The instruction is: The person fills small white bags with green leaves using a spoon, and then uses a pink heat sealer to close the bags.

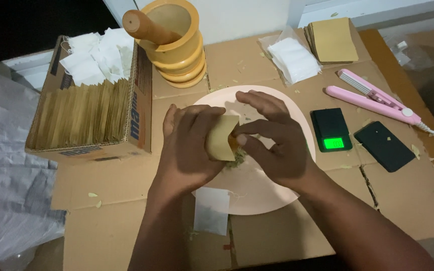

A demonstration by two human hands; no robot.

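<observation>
I am gripping the tan pouch (222,136) in my left hand (189,145) over the pink plate (257,195), right fingers (257,128) pinching herbs in slowly, mouth upward.

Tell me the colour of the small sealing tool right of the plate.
Pink sealing tool, with a white hinge button; the head view shows it.

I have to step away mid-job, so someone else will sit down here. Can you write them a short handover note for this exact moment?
Left hand: holds a tan pouch over the pink plate.
Right hand: fingertips pinched at the pouch's mouth.
Dried herb lies on the plate under the hands.
Scale, switched on, and pink sealer sit to the right, untouched.
Done: the box at left holds a row of tan pouches.
Left: this pouch is not yet sealed; flat pouches wait at the back.
</observation>
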